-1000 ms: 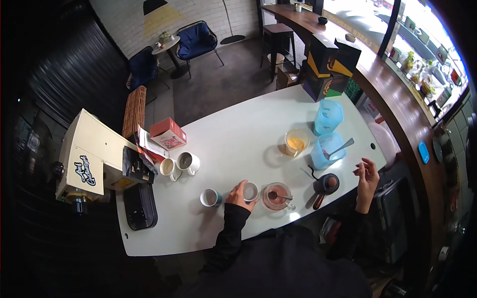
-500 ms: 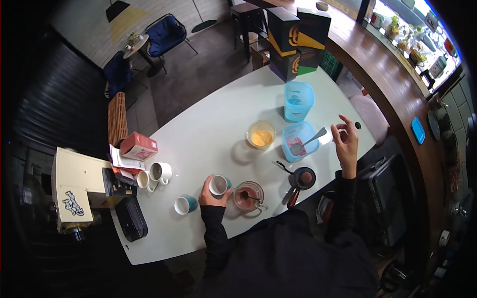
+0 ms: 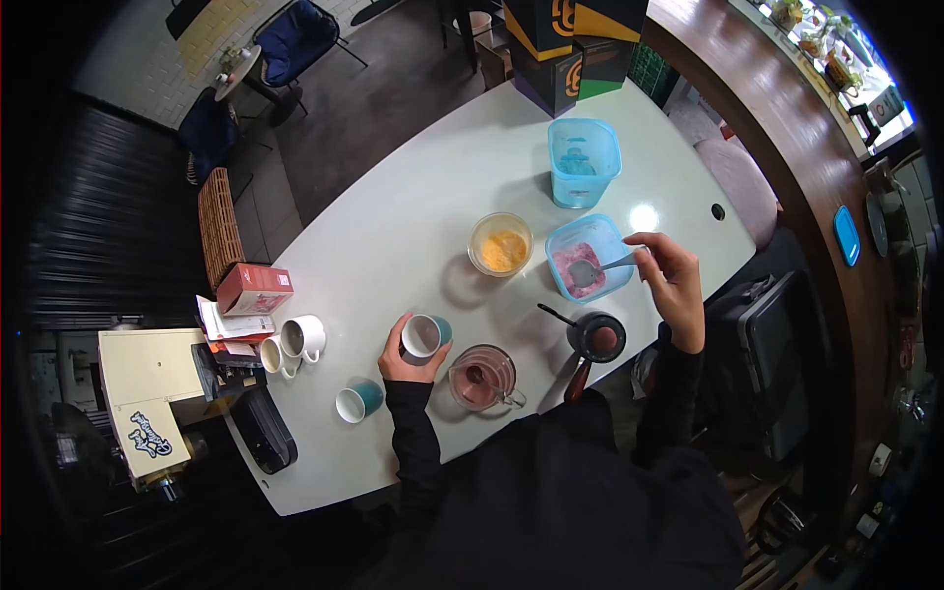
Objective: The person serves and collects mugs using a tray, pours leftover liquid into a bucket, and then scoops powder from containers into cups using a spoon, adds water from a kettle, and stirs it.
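White table (image 3: 374, 265): two teal cups (image 3: 421, 336), two blue tubs (image 3: 580, 194), one grey spoon (image 3: 588, 272).

The held cup (image 3: 424, 336) is teal outside and white inside; the second cup (image 3: 366, 396) shows the same colours. The spoon (image 3: 618, 263) is grey. The near tub (image 3: 565, 292) is translucent light blue, its contents (image 3: 570, 258) pink; the far tub (image 3: 587, 192) is likewise blue. The bowl (image 3: 501, 217) is clear, its contents (image 3: 503, 252) yellow-orange. The surface (image 3: 383, 246) is white. The stacked boxes (image 3: 600, 59) are black with orange, purple and green areas.
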`<state>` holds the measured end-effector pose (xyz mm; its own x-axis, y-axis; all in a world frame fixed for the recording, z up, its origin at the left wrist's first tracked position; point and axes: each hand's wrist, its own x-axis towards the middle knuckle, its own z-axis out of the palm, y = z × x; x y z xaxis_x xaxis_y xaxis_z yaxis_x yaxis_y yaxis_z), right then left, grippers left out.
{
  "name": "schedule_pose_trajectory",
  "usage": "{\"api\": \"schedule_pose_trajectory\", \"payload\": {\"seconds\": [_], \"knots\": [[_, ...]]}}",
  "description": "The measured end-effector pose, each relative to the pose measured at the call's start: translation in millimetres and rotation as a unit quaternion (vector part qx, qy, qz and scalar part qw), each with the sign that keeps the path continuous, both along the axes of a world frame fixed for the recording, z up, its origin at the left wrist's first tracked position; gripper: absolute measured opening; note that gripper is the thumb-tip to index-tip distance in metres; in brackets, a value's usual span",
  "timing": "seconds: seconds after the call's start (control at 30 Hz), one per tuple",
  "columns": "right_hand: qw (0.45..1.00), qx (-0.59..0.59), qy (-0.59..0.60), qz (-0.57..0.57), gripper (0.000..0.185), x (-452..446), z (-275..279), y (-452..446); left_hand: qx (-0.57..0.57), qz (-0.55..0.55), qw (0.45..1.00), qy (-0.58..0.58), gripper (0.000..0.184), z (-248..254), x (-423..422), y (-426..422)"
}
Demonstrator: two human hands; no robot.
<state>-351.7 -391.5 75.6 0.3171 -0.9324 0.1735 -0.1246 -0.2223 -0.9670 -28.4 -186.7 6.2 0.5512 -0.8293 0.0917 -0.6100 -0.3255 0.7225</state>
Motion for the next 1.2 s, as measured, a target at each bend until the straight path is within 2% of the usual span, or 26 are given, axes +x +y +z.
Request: {"api": "schedule_pose_trajectory", "payload": {"seconds": [0.1, 0.33, 0.43, 0.6, 0.7, 0.93, 1.0, 1.03, 1.13, 1.2], "knots": [[0.994, -0.023, 0.103, -0.015, 0.011, 6.1, 1.8, 3.9, -0.007, -0.021, 1.0, 0.015, 0.068, -4.5, 3.8, -9.6], [0.984, -0.126, 0.108, -0.063, 0.005, 15.1, 10.9, 12.5, -0.021, -0.056, 0.998, 0.031, 0.067, -16.6, 6.4, -31.9], [0.98, -0.148, 0.091, -0.097, 0.005, 11.1, 28.2, 14.2, -0.035, -0.093, 0.995, -0.013, 0.066, -18.0, 7.4, -38.1], [0.983, -0.147, 0.058, -0.092, 0.006, 8.3, 27.6, 14.7, -0.069, -0.115, 0.991, 0.0, 0.064, -32.0, 11.3, -40.3], [0.986, -0.122, 0.108, -0.039, 0.006, 12.5, 18.9, 13.9, -0.089, -0.118, 0.989, 0.01, 0.062, -39.5, 12.2, -41.0], [0.989, -0.089, 0.021, -0.118, 0.007, 7.2, 15.0, 17.2, -0.084, -0.106, 0.988, 0.073, 0.06, -46.2, 10.9, -44.0], [0.985, -0.104, 0.111, -0.076, 0.007, 5.7, 12.7, 16.8, -0.087, -0.111, 0.987, 0.071, 0.063, -53.0, 12.4, -46.6], [0.985, -0.104, 0.111, -0.077, 0.007, 5.4, 12.1, 17.0, -0.087, -0.112, 0.987, 0.071, 0.063, -56.3, 13.1, -49.0], [0.987, -0.095, 0.091, -0.087, 0.008, 2.7, 9.4, 19.1, -0.138, -0.135, 0.969, 0.151, 0.065, -65.2, 14.7, -54.1], [0.991, -0.02, 0.006, -0.132, 0.011, -3.7, 5.7, 20.8, -0.126, -0.15, 0.968, 0.158, 0.068, -70.0, 16.9, -55.8]]}}
